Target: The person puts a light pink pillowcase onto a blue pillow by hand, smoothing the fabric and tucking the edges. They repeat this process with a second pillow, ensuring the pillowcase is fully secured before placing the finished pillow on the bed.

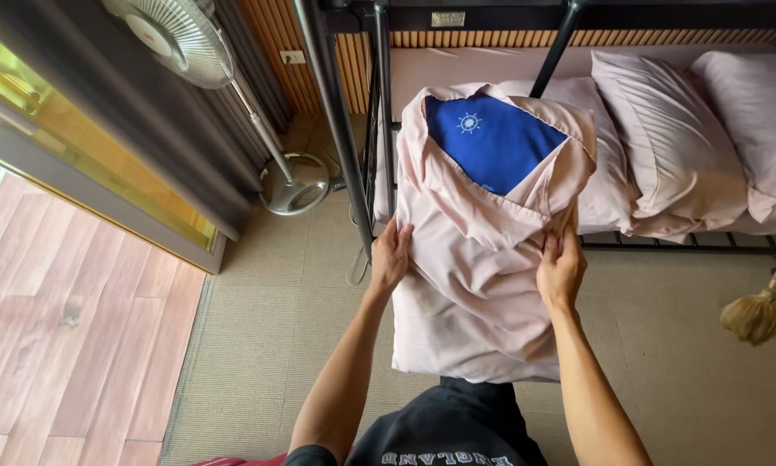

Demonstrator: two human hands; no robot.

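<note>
Blue pillow [491, 142] half inside pale pink fabric pillowcase [474, 276] — held upright near the metal-frame bed [353, 129]. Left hand [390, 256] and right hand [560, 269] both grip the case edges. Two pink pillows [681, 147] lie right; standing fan [232, 78] far left.

Single head cam, no second view, so no overlap. Looks steeply down from the wearer's head, facing forward toward the bed frame [366, 121]. Close range: forearms enter from the bottom edge, hands mid-frame. Floor [258, 336] fills the lower left, a standing fan [185, 39] sits at the top left edge.
</note>
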